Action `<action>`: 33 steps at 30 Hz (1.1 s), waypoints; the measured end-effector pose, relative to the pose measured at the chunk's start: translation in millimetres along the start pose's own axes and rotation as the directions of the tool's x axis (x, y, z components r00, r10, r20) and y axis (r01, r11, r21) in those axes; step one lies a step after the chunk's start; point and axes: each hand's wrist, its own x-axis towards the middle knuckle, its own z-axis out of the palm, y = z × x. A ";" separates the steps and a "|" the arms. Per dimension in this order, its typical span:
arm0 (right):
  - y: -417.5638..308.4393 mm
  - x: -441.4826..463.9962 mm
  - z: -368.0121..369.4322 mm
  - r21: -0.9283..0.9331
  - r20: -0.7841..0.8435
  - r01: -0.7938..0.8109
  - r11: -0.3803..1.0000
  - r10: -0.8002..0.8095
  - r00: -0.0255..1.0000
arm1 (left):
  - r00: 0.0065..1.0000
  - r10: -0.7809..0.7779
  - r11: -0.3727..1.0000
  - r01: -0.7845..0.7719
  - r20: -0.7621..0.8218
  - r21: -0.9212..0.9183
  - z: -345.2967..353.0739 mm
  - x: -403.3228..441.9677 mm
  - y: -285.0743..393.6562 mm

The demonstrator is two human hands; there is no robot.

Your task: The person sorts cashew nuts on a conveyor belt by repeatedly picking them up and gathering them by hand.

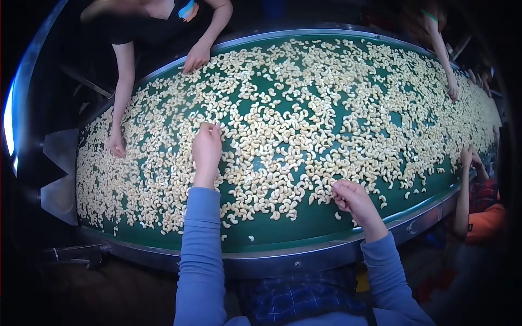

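We're looking at pale cream cashews [293,141], some leaning yellowish, over a deep green belt [304,233], and that green flashes through the gaps! Silvery grey on the metal rim [304,266]. Nearest us, plain slate-blue sleeves [202,239], then navy check cloth [296,299] with thin paler lines. Across, we spot a black shirt [155,30], its patch [188,11] blue, white and orange; at right, bright orange cloth [485,223] beside red-and-black plaid [483,195]!
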 end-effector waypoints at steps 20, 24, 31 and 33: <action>-39.6 -27.0 -94.9 -0.671 -0.117 0.163 0.723 -0.320 0.940 | 0.785 0.074 0.626 0.444 0.615 -0.641 -17.1 -65.1 28.3; -31.3 4.8 -72.6 -0.925 -0.033 0.164 0.343 -0.502 0.864 | 0.757 0.005 0.228 0.635 0.653 -0.738 20.2 -134.3 104.5; -34.7 8.3 -121.7 -0.520 0.114 0.282 0.806 -0.261 0.958 | 0.705 0.018 0.496 0.609 0.709 -0.619 60.0 -192.2 145.5; -41.9 7.0 -144.1 0.128 0.197 -0.006 0.992 -0.020 0.980 | 0.725 -0.059 0.531 0.605 0.687 -0.593 65.4 -197.5 148.2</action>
